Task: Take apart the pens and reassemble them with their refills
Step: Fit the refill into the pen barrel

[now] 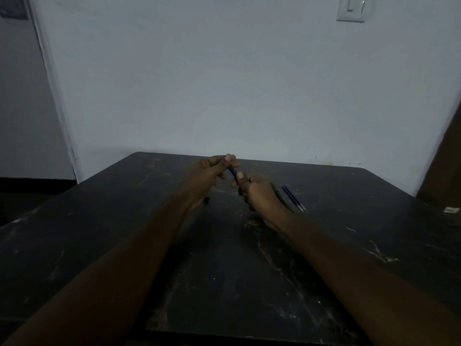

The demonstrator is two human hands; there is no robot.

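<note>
Centre frame, above the scuffed dark table (99, 245): the left hand (209, 173) and right hand (258, 196) each pinch an end of one dark pen (232, 171). A blue pen (293, 199) lies on the tabletop just right of them.

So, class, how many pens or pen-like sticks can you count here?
3. One dark pen is gripped between the left hand and right hand; a grey one and a blue one lie on the table beside the right hand. Others may be hidden.
</note>
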